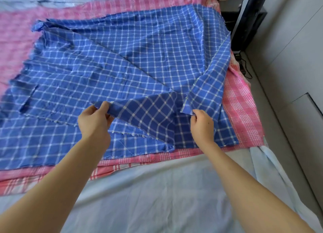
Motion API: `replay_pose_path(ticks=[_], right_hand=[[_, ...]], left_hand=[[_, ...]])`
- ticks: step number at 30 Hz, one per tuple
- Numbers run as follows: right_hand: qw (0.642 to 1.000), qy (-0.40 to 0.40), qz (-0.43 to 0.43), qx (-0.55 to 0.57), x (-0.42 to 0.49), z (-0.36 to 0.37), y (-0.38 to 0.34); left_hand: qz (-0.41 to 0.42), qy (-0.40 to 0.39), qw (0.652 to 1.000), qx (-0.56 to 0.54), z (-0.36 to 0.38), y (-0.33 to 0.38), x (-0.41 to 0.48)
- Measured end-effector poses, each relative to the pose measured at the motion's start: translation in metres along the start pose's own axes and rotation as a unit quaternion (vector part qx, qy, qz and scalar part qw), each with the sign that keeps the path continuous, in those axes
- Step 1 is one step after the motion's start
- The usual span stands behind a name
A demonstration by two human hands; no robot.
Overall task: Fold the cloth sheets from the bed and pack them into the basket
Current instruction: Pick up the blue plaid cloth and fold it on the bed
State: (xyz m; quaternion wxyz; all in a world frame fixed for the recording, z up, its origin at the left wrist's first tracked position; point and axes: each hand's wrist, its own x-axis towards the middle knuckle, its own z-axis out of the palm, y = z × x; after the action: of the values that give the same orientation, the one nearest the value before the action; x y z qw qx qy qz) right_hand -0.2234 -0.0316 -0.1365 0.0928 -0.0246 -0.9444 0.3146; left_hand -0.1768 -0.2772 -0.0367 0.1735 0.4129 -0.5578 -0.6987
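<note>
Both hands are on the blue checked sheet (122,61), which lies spread over a pink checked sheet (241,110) on the bed (157,189), its long axis running left-right. The left hand (94,120) pinches a folded-over corner; the right hand (201,122) pinches a raised edge strip.

Bright, even daylight with soft shadows.
The far left of the pink checked cotton sheet (15,33) was motion-blurred; the wide lens bowed the edges.
</note>
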Motion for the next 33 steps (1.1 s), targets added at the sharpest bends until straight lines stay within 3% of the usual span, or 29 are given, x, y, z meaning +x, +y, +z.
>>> replay_pose_path(ticks=[6, 11, 16, 21, 23, 28, 33], right_hand=[[0.992, 0.049, -0.079, 0.090, -0.027, -0.087, -0.063], [0.977, -0.017, -0.146, 0.157, -0.060, -0.174, -0.152], [0.943, -0.027, -0.217, 0.250, -0.096, -0.256, -0.260], [0.939, -0.001, -0.202, 0.279, -0.118, -0.305, -0.353], [0.933, 0.013, -0.193, 0.305, -0.134, -0.318, -0.388], [0.912, 0.096, -0.188, 0.352, -0.183, -0.336, -0.467], [0.896, 0.194, -0.245, 0.317, -0.223, -0.339, -0.524]], left_hand=[[0.183, -0.009, 0.979, 0.087, -0.025, 0.066, -0.035], [0.284, -0.073, 0.945, 0.146, -0.051, 0.153, -0.084], [0.370, -0.104, 0.900, 0.205, -0.093, 0.261, -0.128], [0.453, -0.174, 0.831, 0.272, -0.134, 0.344, -0.173], [0.455, -0.210, 0.812, 0.299, -0.152, 0.365, -0.195], [0.418, -0.289, 0.818, 0.270, -0.205, 0.403, -0.236], [0.381, -0.332, 0.836, 0.213, -0.260, 0.432, -0.254]])
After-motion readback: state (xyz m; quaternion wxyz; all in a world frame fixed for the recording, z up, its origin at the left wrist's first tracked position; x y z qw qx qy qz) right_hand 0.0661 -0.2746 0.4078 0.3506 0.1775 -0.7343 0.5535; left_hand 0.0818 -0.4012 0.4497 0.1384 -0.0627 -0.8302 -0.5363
